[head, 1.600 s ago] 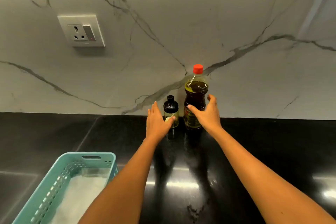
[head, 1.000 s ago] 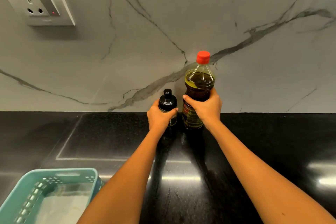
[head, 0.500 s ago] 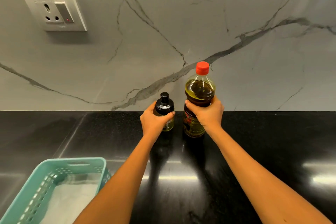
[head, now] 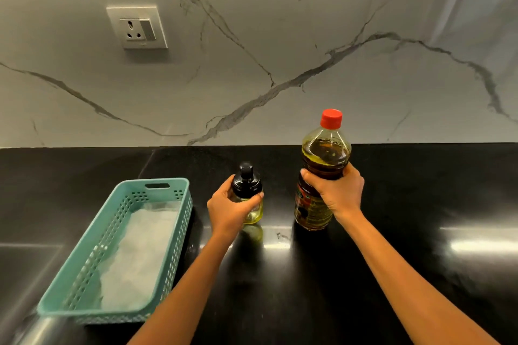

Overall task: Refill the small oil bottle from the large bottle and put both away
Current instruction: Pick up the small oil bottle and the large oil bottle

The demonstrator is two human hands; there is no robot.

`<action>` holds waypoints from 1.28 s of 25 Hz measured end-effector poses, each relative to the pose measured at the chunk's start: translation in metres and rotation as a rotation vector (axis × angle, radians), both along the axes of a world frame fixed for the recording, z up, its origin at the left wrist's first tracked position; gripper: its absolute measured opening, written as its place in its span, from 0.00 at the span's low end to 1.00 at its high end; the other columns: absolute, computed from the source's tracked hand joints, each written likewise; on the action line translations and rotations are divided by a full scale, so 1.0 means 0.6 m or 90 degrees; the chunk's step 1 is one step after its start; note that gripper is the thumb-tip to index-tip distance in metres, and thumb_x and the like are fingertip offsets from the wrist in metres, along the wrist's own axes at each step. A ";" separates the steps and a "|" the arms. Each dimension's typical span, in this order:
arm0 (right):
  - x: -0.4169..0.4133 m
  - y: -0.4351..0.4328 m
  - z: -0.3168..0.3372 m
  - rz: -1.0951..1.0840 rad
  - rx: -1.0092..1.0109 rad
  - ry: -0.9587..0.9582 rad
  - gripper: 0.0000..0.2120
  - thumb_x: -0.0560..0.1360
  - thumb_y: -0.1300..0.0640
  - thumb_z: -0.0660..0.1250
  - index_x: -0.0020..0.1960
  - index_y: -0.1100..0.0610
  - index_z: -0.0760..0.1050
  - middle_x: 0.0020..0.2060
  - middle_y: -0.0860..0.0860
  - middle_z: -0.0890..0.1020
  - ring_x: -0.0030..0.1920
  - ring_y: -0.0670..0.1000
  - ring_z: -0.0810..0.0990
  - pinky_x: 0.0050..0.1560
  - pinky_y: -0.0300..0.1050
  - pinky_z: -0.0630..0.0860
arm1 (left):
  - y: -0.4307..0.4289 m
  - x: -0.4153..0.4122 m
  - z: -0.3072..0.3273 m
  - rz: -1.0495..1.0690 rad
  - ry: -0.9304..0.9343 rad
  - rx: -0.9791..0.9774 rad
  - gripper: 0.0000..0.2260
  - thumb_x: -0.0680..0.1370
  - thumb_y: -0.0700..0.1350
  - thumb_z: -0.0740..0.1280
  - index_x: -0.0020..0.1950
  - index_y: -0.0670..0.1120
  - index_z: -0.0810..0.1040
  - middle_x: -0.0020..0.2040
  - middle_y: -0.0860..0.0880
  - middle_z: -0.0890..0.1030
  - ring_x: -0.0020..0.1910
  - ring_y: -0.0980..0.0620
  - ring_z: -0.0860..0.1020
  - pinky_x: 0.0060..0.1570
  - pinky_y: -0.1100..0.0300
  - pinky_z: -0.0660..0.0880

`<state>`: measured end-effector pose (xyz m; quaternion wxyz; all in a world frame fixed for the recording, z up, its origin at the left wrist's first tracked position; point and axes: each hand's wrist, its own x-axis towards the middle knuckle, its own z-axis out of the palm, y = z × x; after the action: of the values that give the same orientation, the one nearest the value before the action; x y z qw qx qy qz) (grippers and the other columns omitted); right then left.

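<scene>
Black, glossy stone makes the tabletop (head: 406,204), and both bottles stand upright about midway between its back edge and its front edge, near each other but apart. The left hand (head: 228,210) is wrapped round the small bottle (head: 254,213), fingers curled about its glass just under the black cap (head: 246,180); a shallow layer of yellow oil shows at its bottom. The right hand (head: 336,190) is clamped round the shoulder of the large bottle (head: 325,154), which is nearly full and has its red cap (head: 331,117) on. Whether the bases are seated on the surface or a shade above it I cannot tell. The step, as I judge it, is setting both down in a working spot before uncapping. To do it well, seat each base flat and let the weight settle before either grip loosens; the polished surface looks slick, and the large bottle, held high, could tip if released early. Leave a gap between them so the caps can be turned freely, and stay clear of the teal basket (head: 179,181) toward the front left corner. Open the small one first, one hand steadying its body, since its mouth is likely narrow and the pour will want a slow, low tilt.
</scene>
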<state>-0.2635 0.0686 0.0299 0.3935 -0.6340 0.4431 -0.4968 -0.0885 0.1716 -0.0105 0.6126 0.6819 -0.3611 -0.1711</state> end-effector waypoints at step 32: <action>-0.077 0.151 -0.035 -0.214 -0.346 0.164 0.51 0.65 0.44 0.74 0.73 0.62 0.46 0.73 0.60 0.50 0.75 0.56 0.45 0.74 0.53 0.46 | 0.168 -0.055 -0.056 0.022 0.064 0.045 0.25 0.63 0.41 0.78 0.54 0.58 0.74 0.49 0.58 0.79 0.53 0.58 0.78 0.55 0.61 0.73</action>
<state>-0.3096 0.1594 0.0090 0.0637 -0.6913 0.4389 -0.5704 -0.1218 0.2722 -0.0439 0.6084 0.6999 -0.3116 -0.2071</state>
